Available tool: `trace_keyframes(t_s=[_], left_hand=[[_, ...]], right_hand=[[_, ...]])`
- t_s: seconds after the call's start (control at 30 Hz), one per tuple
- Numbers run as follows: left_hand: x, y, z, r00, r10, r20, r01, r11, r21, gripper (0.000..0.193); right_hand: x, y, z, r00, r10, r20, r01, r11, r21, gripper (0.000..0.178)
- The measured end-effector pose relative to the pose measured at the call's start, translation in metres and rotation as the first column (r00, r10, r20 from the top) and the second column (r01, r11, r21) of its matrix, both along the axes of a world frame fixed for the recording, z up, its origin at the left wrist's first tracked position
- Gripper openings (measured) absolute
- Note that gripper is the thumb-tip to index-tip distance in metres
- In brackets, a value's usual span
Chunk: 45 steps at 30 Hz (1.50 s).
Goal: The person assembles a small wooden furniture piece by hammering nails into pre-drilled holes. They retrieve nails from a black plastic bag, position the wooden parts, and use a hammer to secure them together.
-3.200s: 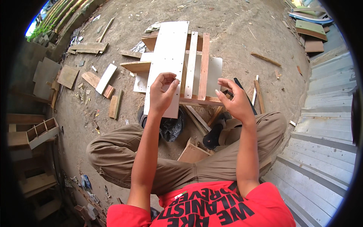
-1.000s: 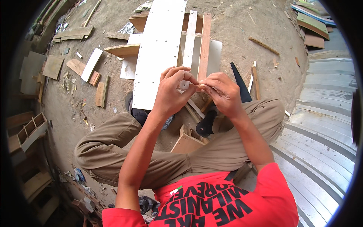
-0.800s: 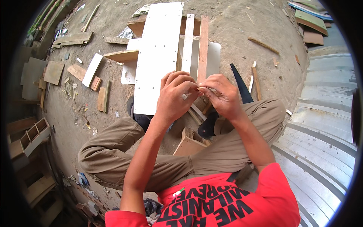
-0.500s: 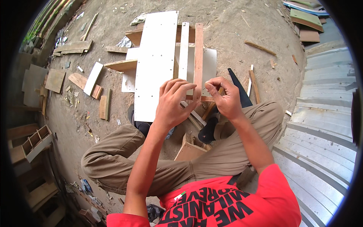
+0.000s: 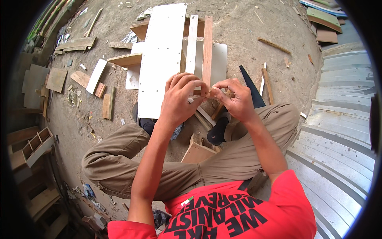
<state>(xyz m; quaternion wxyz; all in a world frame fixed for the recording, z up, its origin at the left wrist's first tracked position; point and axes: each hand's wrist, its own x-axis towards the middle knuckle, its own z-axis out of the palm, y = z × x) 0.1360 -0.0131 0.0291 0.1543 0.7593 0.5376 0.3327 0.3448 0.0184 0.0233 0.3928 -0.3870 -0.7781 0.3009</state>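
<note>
A white-faced wooden assembly with a wide panel [image 5: 161, 59] stands in front of me, with a narrow white strip [image 5: 191, 44] and a reddish wooden strip [image 5: 207, 47] beside it. At the near end of the reddish strip, my left hand [image 5: 180, 97] is closed, thumb and forefinger together. My right hand [image 5: 235, 98] is pinched too, its fingertips meeting the left ones. Whatever lies between the fingertips is too small and hidden to name. The strip's near end is partly covered by my fingers.
A dark saw blade [image 5: 251, 85] lies right of the assembly. A wooden block [image 5: 197, 152] sits between my legs. Offcuts [image 5: 108, 105] litter the dirt ground at left. Corrugated metal sheeting [image 5: 334, 139] runs along the right, and a wooden rack [image 5: 38, 147] stands far left.
My right hand has moved left, closing the gap so its fingertips meet those of my left hand. The whole view has shifted slightly, with the assembly appearing a little higher.
</note>
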Motion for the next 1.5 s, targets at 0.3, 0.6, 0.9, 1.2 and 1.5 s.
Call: trace_keyframes(t_s=[0.3,0.6,0.9,1.2,1.5], left_hand=[[0.0,-0.001,-0.001,1.0,0.003,0.017,-0.003,1.0,-0.001,0.033],[0.001,-0.002,0.0,1.0,-0.004,0.03,0.004,1.0,-0.021,0.031],[-0.006,-0.001,0.004,0.96,0.051,0.277,-0.024,0.995,-0.1,0.034],[-0.053,0.012,-0.021,-0.197,0.186,0.963,-0.237,0.944,-0.231,0.015],[-0.071,-0.012,-0.011,0.906,0.422,-0.045,-0.392,0.873,0.29,0.02]], right_hand=[[-0.006,-0.001,0.004,0.999,-0.004,0.032,0.0,0.994,0.11,0.012],[-0.006,0.0,0.008,0.996,0.028,0.083,-0.044,0.98,0.195,0.014],[-0.008,0.001,0.009,0.995,-0.091,-0.049,0.093,0.995,0.047,0.014],[-0.042,0.014,0.028,0.987,0.098,-0.125,-0.108,0.991,-0.076,0.012],[-0.086,0.041,0.027,0.959,0.277,-0.055,-0.283,0.934,-0.219,0.016]])
